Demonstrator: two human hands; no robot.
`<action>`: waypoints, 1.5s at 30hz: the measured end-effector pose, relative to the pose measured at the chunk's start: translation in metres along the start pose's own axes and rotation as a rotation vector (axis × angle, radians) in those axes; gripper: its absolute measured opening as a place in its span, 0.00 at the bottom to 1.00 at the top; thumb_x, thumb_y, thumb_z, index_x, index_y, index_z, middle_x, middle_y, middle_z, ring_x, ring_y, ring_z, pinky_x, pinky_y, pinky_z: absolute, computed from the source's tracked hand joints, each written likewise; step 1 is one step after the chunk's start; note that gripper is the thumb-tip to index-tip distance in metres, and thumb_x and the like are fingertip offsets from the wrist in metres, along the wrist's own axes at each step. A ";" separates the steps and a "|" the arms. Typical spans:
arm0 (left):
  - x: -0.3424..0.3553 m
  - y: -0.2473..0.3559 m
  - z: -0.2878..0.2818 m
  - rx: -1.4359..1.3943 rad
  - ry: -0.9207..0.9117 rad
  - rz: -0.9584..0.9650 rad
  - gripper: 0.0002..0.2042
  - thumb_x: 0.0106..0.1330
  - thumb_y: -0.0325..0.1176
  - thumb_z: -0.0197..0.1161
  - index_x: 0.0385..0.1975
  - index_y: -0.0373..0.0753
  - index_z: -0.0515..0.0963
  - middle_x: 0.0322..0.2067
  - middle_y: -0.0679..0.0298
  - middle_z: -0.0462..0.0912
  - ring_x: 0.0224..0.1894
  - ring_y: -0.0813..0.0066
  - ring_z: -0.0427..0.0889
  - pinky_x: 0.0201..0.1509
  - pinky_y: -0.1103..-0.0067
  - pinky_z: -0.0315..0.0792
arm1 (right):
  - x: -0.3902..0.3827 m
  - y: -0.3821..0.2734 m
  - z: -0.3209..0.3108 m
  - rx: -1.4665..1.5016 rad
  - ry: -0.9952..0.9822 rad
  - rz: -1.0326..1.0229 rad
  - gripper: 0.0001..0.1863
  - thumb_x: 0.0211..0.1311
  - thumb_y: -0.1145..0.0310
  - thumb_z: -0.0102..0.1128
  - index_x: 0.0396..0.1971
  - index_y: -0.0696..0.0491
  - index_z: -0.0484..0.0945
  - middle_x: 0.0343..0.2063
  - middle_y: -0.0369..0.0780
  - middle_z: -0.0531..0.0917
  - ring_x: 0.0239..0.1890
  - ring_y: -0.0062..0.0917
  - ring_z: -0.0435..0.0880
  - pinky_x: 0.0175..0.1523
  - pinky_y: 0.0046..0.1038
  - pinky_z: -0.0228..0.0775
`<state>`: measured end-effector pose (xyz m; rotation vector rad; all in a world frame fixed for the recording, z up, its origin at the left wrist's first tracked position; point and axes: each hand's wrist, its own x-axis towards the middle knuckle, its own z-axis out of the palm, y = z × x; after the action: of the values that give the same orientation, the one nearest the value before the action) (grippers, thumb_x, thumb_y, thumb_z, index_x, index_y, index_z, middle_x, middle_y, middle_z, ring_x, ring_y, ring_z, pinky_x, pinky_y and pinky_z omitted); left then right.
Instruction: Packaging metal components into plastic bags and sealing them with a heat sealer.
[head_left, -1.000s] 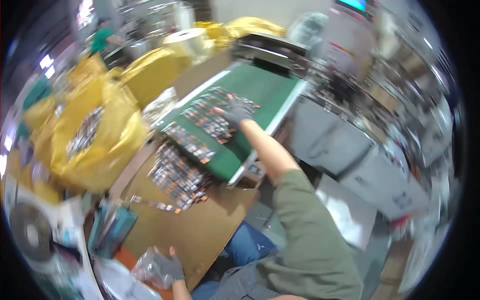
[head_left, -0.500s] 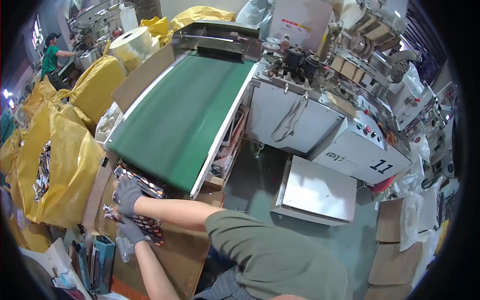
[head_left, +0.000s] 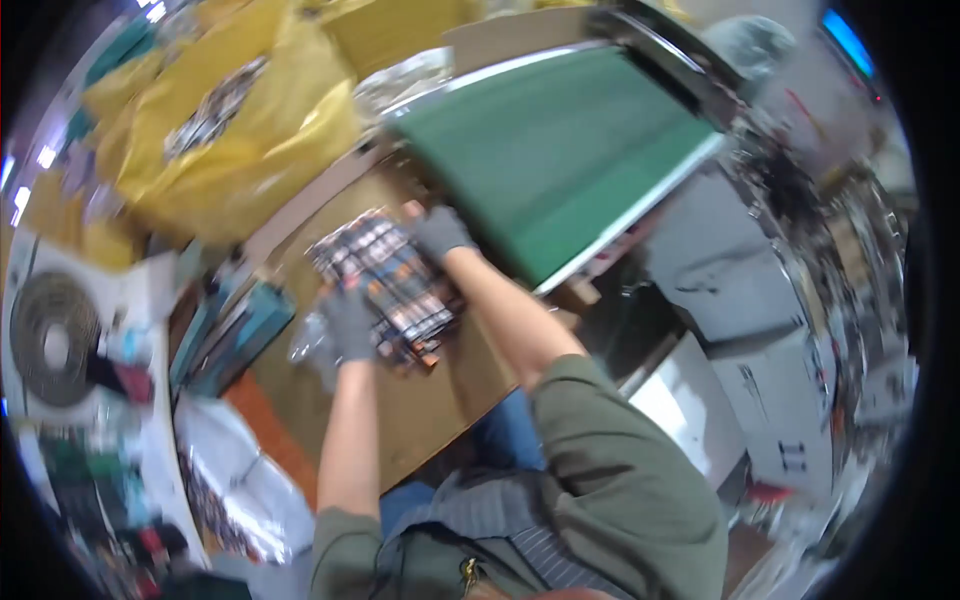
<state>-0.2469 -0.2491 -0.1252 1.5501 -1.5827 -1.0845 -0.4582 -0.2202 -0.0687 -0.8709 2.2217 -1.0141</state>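
At the worktable beside a conveyor, we see the wide green belt (head_left: 570,150) slant across the upper right; in the view of one second ago, rows of small packets lie on it under the right hand. Below its near end spreads the brown tabletop (head_left: 420,425), with a yellow sack (head_left: 240,190) at the upper left. On that tabletop, we now find the small printed packets (head_left: 385,270) gathered in one overlapping pile between two grey-gloved hands, farther from the belt's edge than half a second ago. A teal holder (head_left: 240,335) stands to the left. The right hand (head_left: 440,235) is at the pile's far right edge, fingers partly extended; the left hand (head_left: 348,320), loosely curved, meets the near left side. Blur hides the fingers, so we cannot tell whether either grips any packets. Crumpled clear plastic (head_left: 311,340) lies against the left hand; whether it is held, we cannot tell.
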 end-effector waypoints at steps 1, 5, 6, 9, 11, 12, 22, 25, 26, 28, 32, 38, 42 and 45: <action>0.020 -0.033 -0.021 -0.015 -0.055 0.048 0.37 0.61 0.58 0.50 0.60 0.33 0.58 0.59 0.43 0.62 0.58 0.50 0.63 0.60 0.66 0.57 | -0.031 -0.037 0.008 -0.155 0.018 -0.085 0.41 0.56 0.36 0.45 0.49 0.64 0.69 0.41 0.58 0.77 0.47 0.50 0.76 0.51 0.42 0.68; -0.025 0.024 -0.031 -0.065 0.147 -0.024 0.22 0.61 0.46 0.59 0.45 0.33 0.74 0.37 0.60 0.79 0.37 0.71 0.77 0.42 0.77 0.71 | -0.085 -0.043 0.043 -0.127 -0.318 -0.306 0.38 0.48 0.40 0.59 0.47 0.61 0.71 0.40 0.49 0.80 0.41 0.39 0.80 0.48 0.34 0.70; -0.030 0.026 -0.044 -0.150 0.089 -0.120 0.23 0.60 0.46 0.60 0.45 0.33 0.74 0.38 0.61 0.79 0.38 0.72 0.77 0.43 0.77 0.71 | -0.091 -0.041 0.052 -0.122 -0.356 -0.332 0.38 0.48 0.40 0.59 0.47 0.61 0.71 0.40 0.49 0.80 0.41 0.39 0.80 0.48 0.34 0.70; -0.015 -0.058 -0.092 -0.277 0.015 -0.158 0.32 0.50 0.54 0.67 0.45 0.29 0.75 0.41 0.58 0.79 0.41 0.71 0.77 0.45 0.77 0.70 | -0.131 -0.049 0.076 0.966 -0.959 0.016 0.25 0.51 0.60 0.66 0.46 0.57 0.73 0.35 0.38 0.80 0.35 0.20 0.79 0.44 0.22 0.71; -0.064 0.028 -0.084 -0.591 -0.097 0.096 0.29 0.47 0.40 0.73 0.48 0.32 0.72 0.41 0.64 0.78 0.41 0.77 0.75 0.46 0.79 0.71 | -0.133 -0.022 0.073 1.059 -0.768 -0.146 0.32 0.50 0.63 0.67 0.54 0.58 0.65 0.43 0.39 0.77 0.42 0.21 0.76 0.49 0.24 0.69; -0.078 0.043 -0.106 -0.597 -0.140 0.221 0.29 0.46 0.36 0.73 0.49 0.34 0.70 0.41 0.64 0.77 0.42 0.77 0.75 0.47 0.79 0.71 | -0.150 -0.036 0.065 1.052 -0.713 -0.280 0.37 0.48 0.64 0.68 0.57 0.58 0.60 0.46 0.39 0.74 0.47 0.22 0.74 0.53 0.25 0.66; -0.138 0.058 -0.148 -0.601 -0.430 0.329 0.43 0.42 0.32 0.75 0.59 0.36 0.57 0.52 0.62 0.70 0.52 0.73 0.71 0.59 0.77 0.66 | -0.219 -0.082 -0.009 0.849 -0.749 -0.689 0.51 0.35 0.65 0.77 0.61 0.56 0.54 0.49 0.41 0.72 0.51 0.26 0.72 0.56 0.29 0.65; -0.128 0.017 -0.139 0.331 -0.281 0.820 0.38 0.43 0.35 0.74 0.57 0.35 0.63 0.53 0.62 0.70 0.53 0.72 0.70 0.59 0.76 0.64 | -0.259 -0.085 -0.023 0.774 -0.662 -0.342 0.44 0.36 0.60 0.77 0.55 0.56 0.62 0.43 0.41 0.74 0.47 0.27 0.74 0.52 0.28 0.67; -0.145 0.032 -0.139 -0.094 -0.523 0.512 0.32 0.50 0.36 0.69 0.55 0.36 0.65 0.52 0.63 0.71 0.54 0.72 0.70 0.58 0.77 0.65 | -0.263 -0.068 -0.015 0.862 -0.462 -0.402 0.39 0.36 0.57 0.77 0.48 0.55 0.67 0.40 0.40 0.76 0.45 0.25 0.75 0.51 0.28 0.68; -0.178 0.034 -0.141 -0.573 -0.772 0.169 0.28 0.67 0.46 0.48 0.64 0.41 0.54 0.61 0.61 0.60 0.63 0.67 0.60 0.66 0.71 0.57 | -0.281 -0.071 -0.034 0.776 -0.583 -0.464 0.38 0.42 0.59 0.73 0.53 0.56 0.64 0.44 0.39 0.74 0.49 0.23 0.72 0.54 0.27 0.65; -0.254 0.093 -0.106 -1.181 -1.000 -0.130 0.30 0.59 0.62 0.49 0.51 0.43 0.67 0.44 0.65 0.73 0.42 0.67 0.74 0.46 0.71 0.72 | -0.259 -0.061 -0.058 0.466 -0.598 -0.717 0.32 0.40 0.56 0.71 0.45 0.60 0.74 0.55 0.54 0.69 0.57 0.35 0.70 0.56 0.27 0.64; -0.227 0.027 -0.048 -1.034 -0.809 -0.203 0.32 0.58 0.62 0.54 0.53 0.42 0.62 0.39 0.59 0.75 0.34 0.63 0.78 0.40 0.71 0.75 | -0.230 0.029 -0.047 0.953 -0.908 -0.434 0.22 0.39 0.67 0.68 0.37 0.61 0.77 0.20 0.43 0.81 0.29 0.27 0.83 0.34 0.24 0.73; -0.081 0.021 -0.101 -0.717 -1.060 -0.184 0.17 0.62 0.36 0.58 0.50 0.40 0.68 0.34 0.66 0.76 0.32 0.72 0.76 0.35 0.76 0.72 | -0.267 0.009 -0.079 1.068 -0.874 -0.327 0.22 0.40 0.73 0.62 0.40 0.62 0.75 0.23 0.43 0.80 0.25 0.26 0.81 0.31 0.26 0.73; -0.208 0.137 -0.107 -0.388 -0.485 0.550 0.11 0.63 0.33 0.55 0.42 0.38 0.71 0.29 0.67 0.75 0.29 0.74 0.74 0.32 0.80 0.69 | -0.248 0.012 -0.044 1.110 -1.054 -0.252 0.25 0.44 0.73 0.60 0.46 0.60 0.71 0.27 0.41 0.81 0.28 0.23 0.80 0.33 0.23 0.73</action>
<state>-0.1966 -0.0612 0.0633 0.5626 -1.8163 -1.3897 -0.3333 -0.0119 -0.0023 -0.8185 0.5215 -1.2424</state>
